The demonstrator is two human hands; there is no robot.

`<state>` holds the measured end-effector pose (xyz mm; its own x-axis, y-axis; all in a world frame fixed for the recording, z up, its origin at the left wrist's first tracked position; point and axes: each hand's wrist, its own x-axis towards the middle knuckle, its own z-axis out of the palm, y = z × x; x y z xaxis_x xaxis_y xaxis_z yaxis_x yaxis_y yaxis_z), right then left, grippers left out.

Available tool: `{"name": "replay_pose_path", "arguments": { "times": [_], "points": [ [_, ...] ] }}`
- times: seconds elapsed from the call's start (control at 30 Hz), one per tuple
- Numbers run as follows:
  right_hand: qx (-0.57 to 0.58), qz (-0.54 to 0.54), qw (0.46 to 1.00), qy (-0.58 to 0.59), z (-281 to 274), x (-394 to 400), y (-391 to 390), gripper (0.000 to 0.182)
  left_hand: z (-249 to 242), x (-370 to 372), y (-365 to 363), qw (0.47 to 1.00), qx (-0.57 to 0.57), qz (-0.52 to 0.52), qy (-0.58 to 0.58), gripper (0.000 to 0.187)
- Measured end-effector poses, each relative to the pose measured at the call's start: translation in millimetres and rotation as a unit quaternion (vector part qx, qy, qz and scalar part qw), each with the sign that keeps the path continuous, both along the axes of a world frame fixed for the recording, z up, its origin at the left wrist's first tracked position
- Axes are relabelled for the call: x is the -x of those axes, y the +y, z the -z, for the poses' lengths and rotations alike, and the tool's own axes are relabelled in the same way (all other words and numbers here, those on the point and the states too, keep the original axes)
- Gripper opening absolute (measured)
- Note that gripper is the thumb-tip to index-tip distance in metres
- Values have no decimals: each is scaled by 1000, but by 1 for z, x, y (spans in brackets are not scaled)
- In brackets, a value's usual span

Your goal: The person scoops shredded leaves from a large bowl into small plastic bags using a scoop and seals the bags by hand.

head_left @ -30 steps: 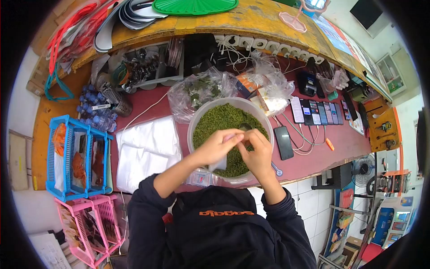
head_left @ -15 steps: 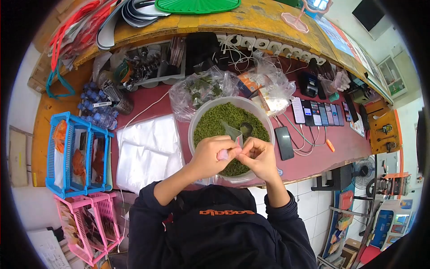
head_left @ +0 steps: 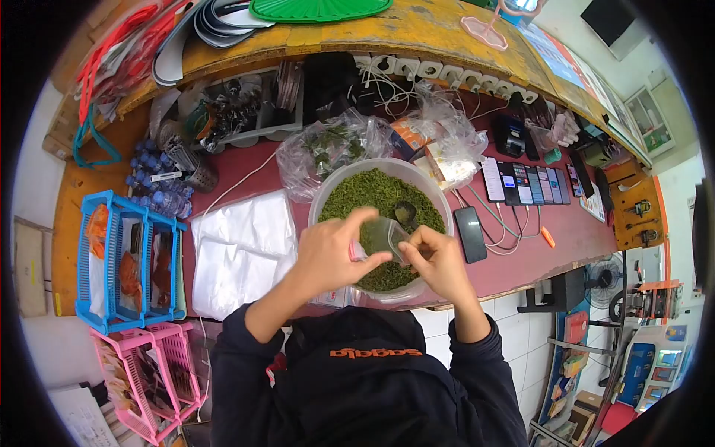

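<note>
Small bag between hands, above bowl rim

Both dark-sleeved forearms rise from the bottom centre of the frame; left hand and right hand meet mid-frame, fingers pinched.

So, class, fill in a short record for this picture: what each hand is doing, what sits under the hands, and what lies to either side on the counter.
left hand: pinches one edge of a small clear bag
right hand: pinches the bag's other edge
bag: held open above the tub
tub: round, full of green flakes, scoop lying in it
left of tub: stack of clear bags, blue baskets
right of tub: row of phones on cables
</note>
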<state>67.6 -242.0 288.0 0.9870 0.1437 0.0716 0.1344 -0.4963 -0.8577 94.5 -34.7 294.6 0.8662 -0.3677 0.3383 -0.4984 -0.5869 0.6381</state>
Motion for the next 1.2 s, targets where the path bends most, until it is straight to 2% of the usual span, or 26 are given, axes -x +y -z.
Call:
{"name": "replay_pose_path", "arguments": {
  "times": [0.03, 0.07, 0.1, 0.17, 0.2, 0.27, 0.3, 0.33, 0.37, 0.43, 0.47, 0.5, 0.57, 0.6, 0.7, 0.73, 0.83, 0.87, 0.9, 0.97, 1.03, 1.1, 1.17, 1.2],
  "points": [
    [-112, 8, 992, 50, 0, 0, -3, 14, 0, -6, 4, 1000, 9, -2, 25, 21],
    [-223, 15, 970, 100, 0, -1, -5, 12, 10, -13, 10, 998, -31, 50, 27, 22],
    [-223, 13, 970, 100, -2, -2, -9, 12, 15, -18, 13, 992, -72, 101, 29, 23],
    [-85, -50, 995, 11, -7, -5, -18, 17, 22, -19, 12, 988, -118, 93, 29, 21],
    [-25, -70, 997, 26, -9, -4, -21, 28, 23, -17, 6, 990, -132, 56, -7, 25],
    [10, -60, 998, -1, -15, -1, -12, 32, 22, -13, -8, 988, -144, 19, -43, 29],
    [45, -53, 997, -27, -18, 1, -7, 35, 18, -11, -16, 993, -77, 62, -68, 33],
    [41, -38, 998, 25, -20, 3, -4, 32, 17, -10, -20, 990, -10, 104, -91, 37],
    [42, -38, 998, 27, -17, 3, -1, 32, 18, -10, -19, 991, -9, 104, -89, 37],
    [140, 9, 973, -185, -12, 2, 1, 22, 19, -10, -18, 985, -60, 88, -136, 48],
    [208, 84, 957, -182, -11, 2, 2, 17, 18, -15, -13, 982, -33, 74, -171, 48],
    [208, 84, 957, -182, -4, 2, -2, 17, 17, -18, -6, 982, -33, 75, -171, 48],
    [368, 115, 918, -95, 22, -2, -18, 17, 16, -22, 9, 988, -16, -15, -154, 46],
    [395, 77, 912, -75, 28, 0, -22, 14, 14, -24, 15, 988, 8, -30, -150, 45],
    [393, 34, 914, -88, 43, -2, -29, 17, 12, -25, 29, 992, 39, -46, -113, 51],
    [395, 11, 907, -142, 37, -3, -34, 24, 7, -23, 33, 993, 33, -50, -100, 56],
    [441, 42, 886, -136, 3, 2, -41, 21, 7, -25, 40, 989, 71, -58, -118, 59],
    [502, 21, 856, -126, -9, 7, -43, 18, 7, -25, 42, 989, 71, -58, -117, 59],
    [502, 20, 856, -125, -14, 12, -42, 18, 6, -24, 44, 990, 66, -64, -106, 61],
    [574, -46, 817, -24, -17, 24, -38, 17, 6, -24, 43, 991, 63, -69, -95, 63],
    [563, -72, 823, -36, -10, 30, -32, 16, 7, -23, 38, 989, 81, -61, -103, 66],
    [473, -120, 871, -59, -4, 29, -22, 11, 8, -22, 34, 991, 80, -57, -90, 66],
    [457, -108, 882, -38, 0, 21, -25, 10, 7, -21, 33, 992, 77, -56, -79, 67],
    [402, -69, 912, -37, -3, 17, -30, 8, 6, -21, 33, 992, 76, -56, -86, 66]
  ]
}}
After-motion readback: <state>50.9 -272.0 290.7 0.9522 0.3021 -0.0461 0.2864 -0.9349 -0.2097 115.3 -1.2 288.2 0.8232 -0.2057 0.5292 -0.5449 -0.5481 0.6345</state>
